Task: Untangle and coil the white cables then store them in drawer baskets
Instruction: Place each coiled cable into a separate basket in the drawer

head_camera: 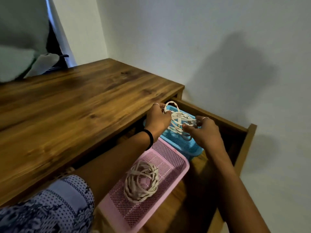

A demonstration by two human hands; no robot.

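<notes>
Open drawer (242, 145) under wooden counter (80, 101), pulled well out.

Blue basket (188, 145), far end of drawer: mesh, holding no settled coil yet.

Pink basket (151, 195), near end, touching the blue one: one coiled white cable (142, 180) lying flat inside, looking stored.

Second white cable (179, 121): loose bundle of loops, held just above the blue basket, one braided loop standing up at the far rim, a connector showing mid-bundle.

Left hand (157, 119): fingers curled, pinching the bundle's left side. Black band at wrist.

Right hand (204, 132): thumb and fingertips closing on the bundle's right side; fingers partly spread, grip light.

Step in hand, by judgement: lowering the second coil into the blue basket. To do well: gather stray loops to one even ring before release, tuck connector and upright loop inside the rim, lay flat on the mesh, free both hands together so nothing springs out or snags the drawer front.
</notes>
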